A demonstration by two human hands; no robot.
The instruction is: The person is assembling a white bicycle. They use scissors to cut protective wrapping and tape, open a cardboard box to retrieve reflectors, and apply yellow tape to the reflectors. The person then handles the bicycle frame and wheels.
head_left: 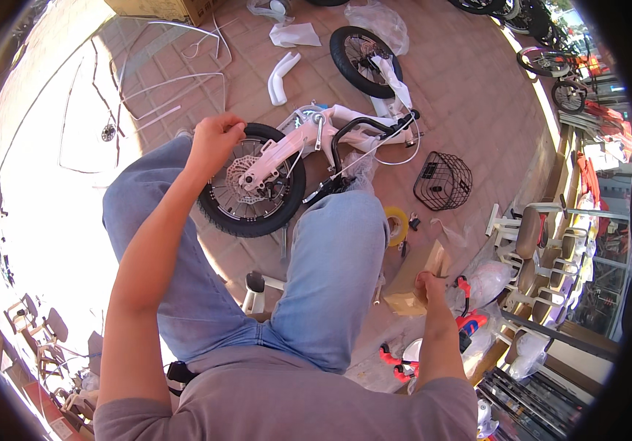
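My left hand is closed, its fingertips pinched together beside the top left of a black bicycle tyre; anything between them is hidden. That wheel, with a silver brake disc, is fixed to the pale pink fork of a small bicycle lying between and beyond my knees. White wrap covers much of its frame, and a black handlebar lies folded along it. Off to my right, my right hand grips the edge of a small brown cardboard box; its fingers are partly hidden there.
A black wire basket and a yellow tape roll sit to the right. Farther off lie a loose wheel, white foam tubing and white strips. A red-and-blue power tool is near my right forearm, with bicycle parts beyond.
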